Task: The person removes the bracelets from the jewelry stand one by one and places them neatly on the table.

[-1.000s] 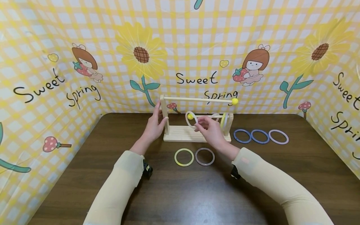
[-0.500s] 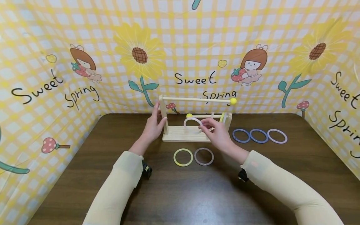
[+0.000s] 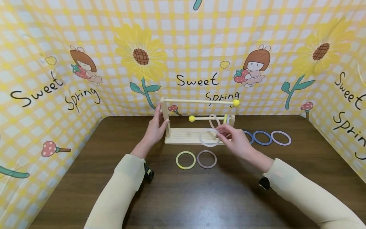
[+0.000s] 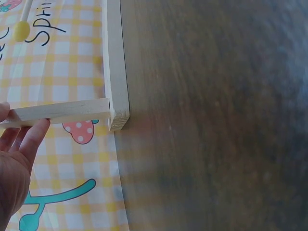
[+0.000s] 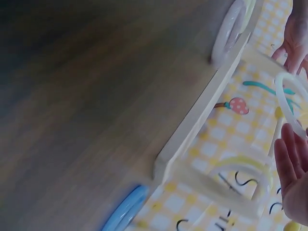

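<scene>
My right grip (image 3: 235, 140) is pinching a translucent white ring (image 3: 210, 145) by its edge, thumb against fingers. The ring is hanging to the left of that grip, in front of the wooden stand (image 3: 183, 136) in the head view; whether it is touching the base, I cannot tell.

My left grip (image 3: 155, 128) is holding the stand's left post (image 3: 165, 116), thumb on one side and fingers on the other.

From the top of that post, the upper rod (image 3: 200, 101) is running rightward, above my right grip, to a yellow ball. The lower rod (image 3: 203, 118) is lying just beyond my right grip, its yellow ball (image 3: 192, 118) pointing toward my left grip. It is carrying a pale ring (image 3: 210, 122), tilted, and, close to the right post, a yellow ring (image 3: 225, 119) with a whitish ring (image 3: 228, 119) beside it.

Nearer to me than either grip, a yellow-green ring (image 3: 186, 168) and a greyish-purple ring (image 3: 207, 167) are lying side by side on the bench (image 3: 183, 203). To the right of my right grip, a blue ring (image 3: 252, 136), partly hidden by my hand, a second blue ring (image 3: 262, 145) and a lilac ring (image 3: 281, 145) are forming a row. Beyond both grips, a yellow checked cloth (image 3: 188, 38) is hanging.
</scene>
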Available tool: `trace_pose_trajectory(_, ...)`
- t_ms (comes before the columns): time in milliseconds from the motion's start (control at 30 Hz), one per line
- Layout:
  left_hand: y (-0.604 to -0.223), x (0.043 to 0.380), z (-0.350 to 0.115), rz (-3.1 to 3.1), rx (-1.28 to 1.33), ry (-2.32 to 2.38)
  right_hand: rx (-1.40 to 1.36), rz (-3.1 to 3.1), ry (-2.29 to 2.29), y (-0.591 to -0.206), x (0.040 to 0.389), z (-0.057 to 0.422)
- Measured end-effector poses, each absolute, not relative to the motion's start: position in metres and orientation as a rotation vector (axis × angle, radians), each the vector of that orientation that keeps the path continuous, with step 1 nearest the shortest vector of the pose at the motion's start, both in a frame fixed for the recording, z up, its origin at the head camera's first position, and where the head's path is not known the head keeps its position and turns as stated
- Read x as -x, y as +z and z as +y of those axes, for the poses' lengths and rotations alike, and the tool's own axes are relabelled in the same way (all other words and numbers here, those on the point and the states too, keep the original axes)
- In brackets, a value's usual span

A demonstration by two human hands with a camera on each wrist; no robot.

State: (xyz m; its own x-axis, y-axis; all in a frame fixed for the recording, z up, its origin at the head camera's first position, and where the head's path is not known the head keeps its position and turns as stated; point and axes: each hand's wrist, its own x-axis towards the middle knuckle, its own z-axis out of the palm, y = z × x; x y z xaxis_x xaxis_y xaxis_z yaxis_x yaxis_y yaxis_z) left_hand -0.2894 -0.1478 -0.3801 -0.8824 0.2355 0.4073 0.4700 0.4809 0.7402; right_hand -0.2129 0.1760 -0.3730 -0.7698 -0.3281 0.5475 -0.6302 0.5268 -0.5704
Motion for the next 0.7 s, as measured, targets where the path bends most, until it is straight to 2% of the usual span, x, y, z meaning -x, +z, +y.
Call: trace_pose_trajectory(700,-0.379,0.287,-0.148,-2.451,0.642,-1.355,-0.940,-2.678,0.917,-0.378,0.205,0.239)
